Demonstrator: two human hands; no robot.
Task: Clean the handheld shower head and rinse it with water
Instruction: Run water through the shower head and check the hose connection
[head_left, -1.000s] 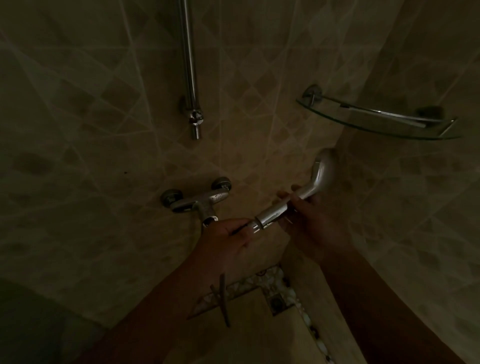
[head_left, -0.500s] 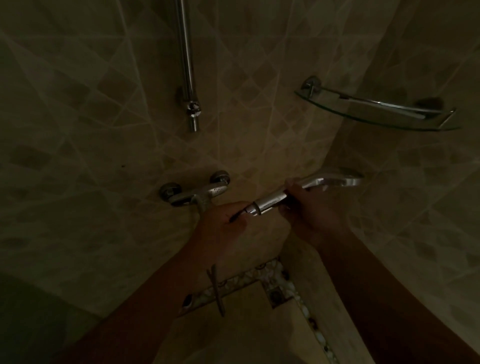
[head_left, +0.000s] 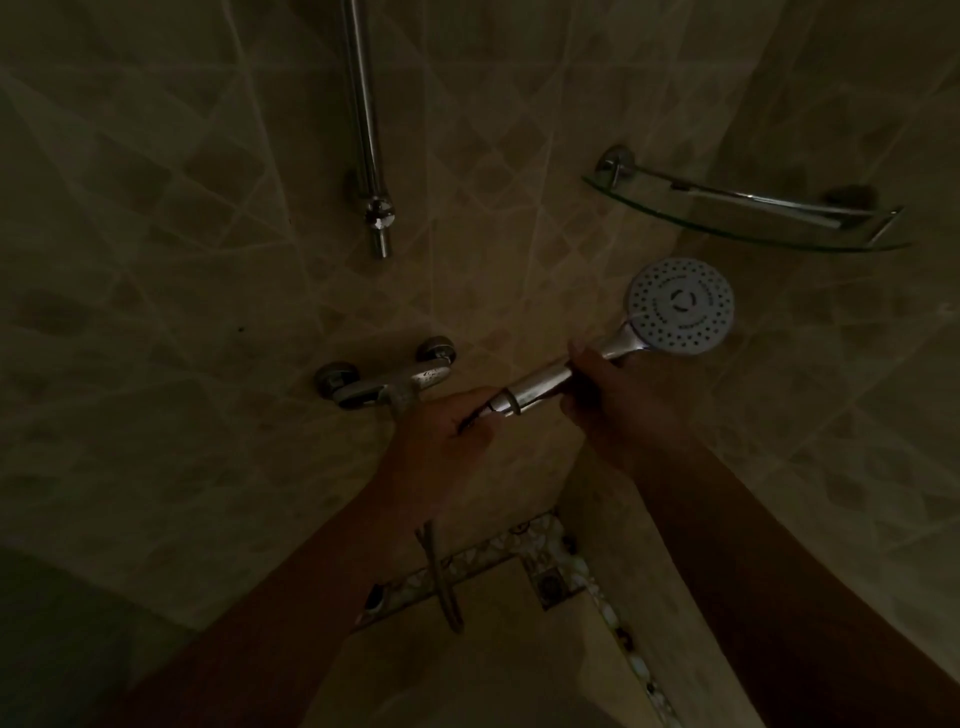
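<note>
The chrome handheld shower head (head_left: 680, 305) is held out in front of the tiled wall, its round white spray face with many small holes turned toward me. My right hand (head_left: 621, 402) grips the middle of its handle. My left hand (head_left: 441, 436) holds the lower end of the handle where the hose (head_left: 440, 577) joins; the joint itself is partly hidden by my fingers. The hose hangs down below my left wrist. The room is very dim.
A chrome mixer tap (head_left: 387, 382) is fixed to the wall just left of my left hand. Above it runs a vertical chrome rail (head_left: 363, 124). A glass corner shelf (head_left: 748, 218) hangs at upper right. A low tiled ledge with mosaic trim (head_left: 550, 566) lies below.
The shower head has been rotated in my hands: its back and then its edge showed before, and now the spray face points at me. Both hands kept their hold.
</note>
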